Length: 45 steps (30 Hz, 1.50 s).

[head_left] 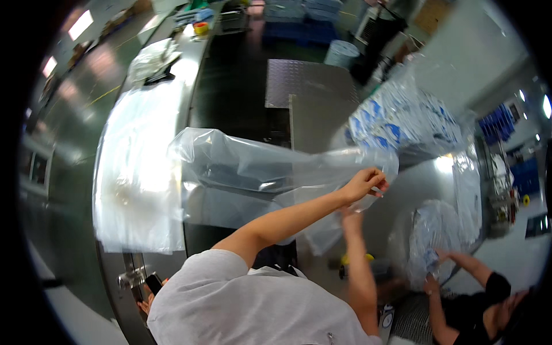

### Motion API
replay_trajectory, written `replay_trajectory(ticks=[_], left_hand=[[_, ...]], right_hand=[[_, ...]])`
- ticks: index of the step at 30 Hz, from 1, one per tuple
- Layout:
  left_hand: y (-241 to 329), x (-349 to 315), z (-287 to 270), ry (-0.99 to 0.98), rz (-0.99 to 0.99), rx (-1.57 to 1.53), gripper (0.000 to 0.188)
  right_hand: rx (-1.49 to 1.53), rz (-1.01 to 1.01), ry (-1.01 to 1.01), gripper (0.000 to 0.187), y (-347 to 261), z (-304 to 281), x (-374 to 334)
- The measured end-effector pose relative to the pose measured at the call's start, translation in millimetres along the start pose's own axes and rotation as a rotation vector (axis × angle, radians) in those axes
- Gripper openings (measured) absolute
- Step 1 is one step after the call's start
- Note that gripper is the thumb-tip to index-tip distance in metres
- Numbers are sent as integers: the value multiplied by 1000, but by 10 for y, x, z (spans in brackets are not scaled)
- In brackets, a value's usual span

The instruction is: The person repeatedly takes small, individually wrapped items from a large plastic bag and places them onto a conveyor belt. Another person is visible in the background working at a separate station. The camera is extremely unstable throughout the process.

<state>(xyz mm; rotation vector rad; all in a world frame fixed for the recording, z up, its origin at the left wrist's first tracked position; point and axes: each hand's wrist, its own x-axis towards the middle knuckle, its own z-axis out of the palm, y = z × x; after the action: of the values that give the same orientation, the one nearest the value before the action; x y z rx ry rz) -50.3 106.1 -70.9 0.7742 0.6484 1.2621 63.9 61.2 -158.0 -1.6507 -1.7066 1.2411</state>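
Note:
A long clear plastic bag [247,164] stretches across the middle, from a stack of flat clear bags [138,178] at the left to the metal table at the right. My left arm reaches over it to the right. With its fingers curled closed, my left hand [365,183] grips the film near the bag's right end. Just below it, my right hand [351,217] is raised against the same film. Blur and the loose plastic hide its fingers, so its grip cannot be made out.
Behind my hands lies a large clear bag of blue-and-white packages [397,121]. At the lower right, a co-worker's hands [434,276] handle a bulky clear bag [434,236]. Another person's hand [145,303] is near a dark phone [154,283] at the lower left. A pale bucket [341,54] stands behind.

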Motion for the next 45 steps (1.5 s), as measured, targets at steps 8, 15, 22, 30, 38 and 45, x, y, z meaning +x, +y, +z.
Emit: replay_trajectory(ticks=[8,15,22,30,38,45], left_hand=[[-1183,-883,-976,-238,166,1706,63],[-2220,-944,-1416,-427,-73,1934,81],[-2327,538,-1001,-561,-529,1654,79],[-1531,-225,-1190,-480,77,1541,68],[-1804,-973,-1686,-372,0,1808,72],[-2270,562,-1524,-482,-159,1811,70]], right_hand=[[-467,-133,586,70,675,-1608,322],[-602,-283,-178,76,1367,158,-741],[-723,-264,-395,81,971,757,-1093],[-1036,7,-508,76,1500,465,-765],[-1074,285,-404,76,1337,-69,-168],[-906,-289,-419,77,1117,393,-689]])
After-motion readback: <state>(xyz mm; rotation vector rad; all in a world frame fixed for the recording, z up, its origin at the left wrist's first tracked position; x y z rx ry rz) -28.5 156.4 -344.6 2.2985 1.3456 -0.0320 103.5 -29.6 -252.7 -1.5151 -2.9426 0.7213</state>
